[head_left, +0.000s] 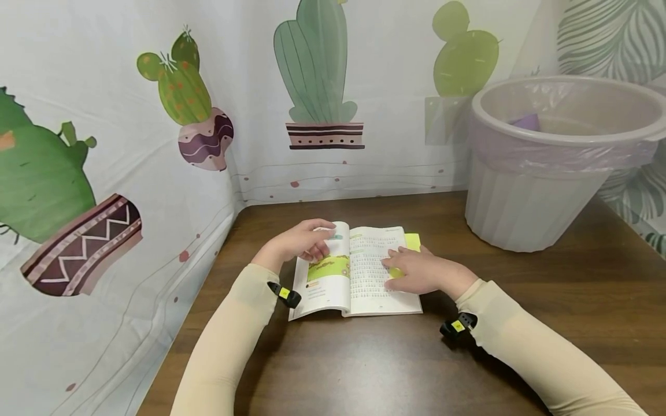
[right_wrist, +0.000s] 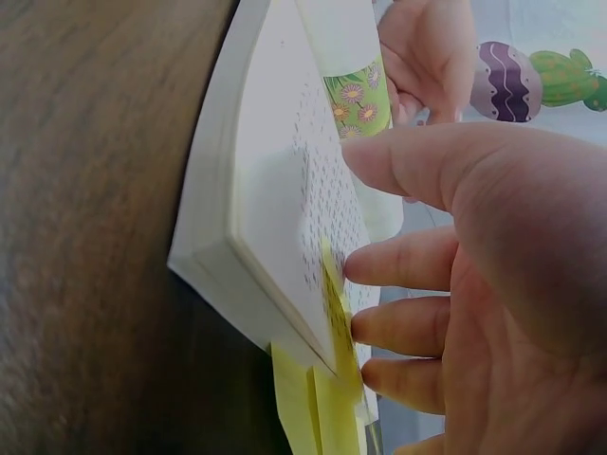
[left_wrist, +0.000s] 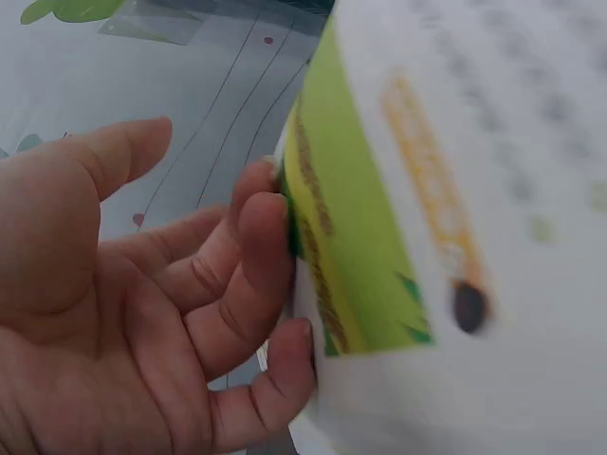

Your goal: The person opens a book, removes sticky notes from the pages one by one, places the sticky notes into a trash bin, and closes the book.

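Observation:
An open book (head_left: 333, 297) lies on the wooden table, its left page carrying a green picture and its right page rows of small print. My left hand (head_left: 299, 242) is over the left page. In the left wrist view its bent fingertips (left_wrist: 266, 237) touch the page's edge, while the thumb stands apart. With spread fingers, my right hand (head_left: 418, 270) rests on the outer part of the right page, fingertips at a yellow sticky note (right_wrist: 334, 313) on the paper. More yellow paper (head_left: 413, 240) sticks out past the book's right edge.
A large pale bin (head_left: 525, 202) with a thin plastic liner stands on the table (head_left: 359, 370) at the back right, a purple piece (head_left: 528, 122) inside it. White cloth with cactus prints (head_left: 255, 69) hangs behind and to the left. Each wrist wears a black strap (head_left: 285, 294).

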`<state>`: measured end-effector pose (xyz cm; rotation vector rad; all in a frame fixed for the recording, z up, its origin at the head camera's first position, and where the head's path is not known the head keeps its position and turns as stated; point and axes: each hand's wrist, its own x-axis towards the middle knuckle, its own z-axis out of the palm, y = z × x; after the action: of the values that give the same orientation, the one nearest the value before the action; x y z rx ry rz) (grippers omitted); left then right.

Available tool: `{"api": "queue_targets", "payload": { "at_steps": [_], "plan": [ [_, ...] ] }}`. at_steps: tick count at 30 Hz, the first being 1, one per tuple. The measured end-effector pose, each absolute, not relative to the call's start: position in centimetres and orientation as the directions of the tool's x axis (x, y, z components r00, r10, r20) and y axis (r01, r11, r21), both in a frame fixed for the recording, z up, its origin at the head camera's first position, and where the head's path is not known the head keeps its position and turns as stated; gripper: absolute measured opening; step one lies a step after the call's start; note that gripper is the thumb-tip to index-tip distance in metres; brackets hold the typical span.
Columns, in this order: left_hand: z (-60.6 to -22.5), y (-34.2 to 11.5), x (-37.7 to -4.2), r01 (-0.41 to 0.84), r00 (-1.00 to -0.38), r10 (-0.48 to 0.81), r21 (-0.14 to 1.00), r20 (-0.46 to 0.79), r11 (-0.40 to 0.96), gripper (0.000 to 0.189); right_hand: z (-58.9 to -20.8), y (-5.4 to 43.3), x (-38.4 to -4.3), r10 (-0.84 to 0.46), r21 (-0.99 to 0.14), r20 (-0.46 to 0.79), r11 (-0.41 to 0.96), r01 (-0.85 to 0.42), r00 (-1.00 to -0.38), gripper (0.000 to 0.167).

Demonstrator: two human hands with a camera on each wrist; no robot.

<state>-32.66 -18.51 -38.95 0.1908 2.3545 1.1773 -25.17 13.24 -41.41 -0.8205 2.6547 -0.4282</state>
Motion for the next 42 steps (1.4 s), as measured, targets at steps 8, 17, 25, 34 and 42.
{"api": "queue_targets", "payload": {
  "at_steps": [8,17,25,34,42],
  "plan": [
    [-37.7,-15.9,-34.5,-0.061,-0.881,0.313,0.743,-0.354,0.667,0.049,-41.5,13.4,-25.3,-0.585,-0.378,-0.224,0.79,-0.484,-0.78,0.067],
    [-37.2,-11.4,-36.3,-0.002,-0.902,0.306,0.714,-0.303,0.7,0.054,-41.5,13.4,-25.4,-0.604,-0.39,-0.202,0.772,-0.502,-0.771,0.065],
    [-37.3,-7.5,-36.9,0.054,-0.904,0.333,0.702,-0.267,0.71,0.054,-41.3,13.5,-25.5,-0.617,-0.393,-0.193,0.761,-0.516,-0.763,0.063],
    [-39.1,-5.1,-36.9,-0.008,-0.895,0.315,0.717,-0.316,0.697,0.05,-41.3,14.0,-25.9,-0.636,-0.397,-0.152,0.74,-0.542,-0.757,0.059],
    [-40.4,-4.5,-37.1,-0.017,-0.864,0.344,0.706,-0.366,0.708,0.043,-41.3,14.6,-26.2,-0.655,-0.433,-0.141,0.715,-0.549,-0.742,0.057]
  ]
}}
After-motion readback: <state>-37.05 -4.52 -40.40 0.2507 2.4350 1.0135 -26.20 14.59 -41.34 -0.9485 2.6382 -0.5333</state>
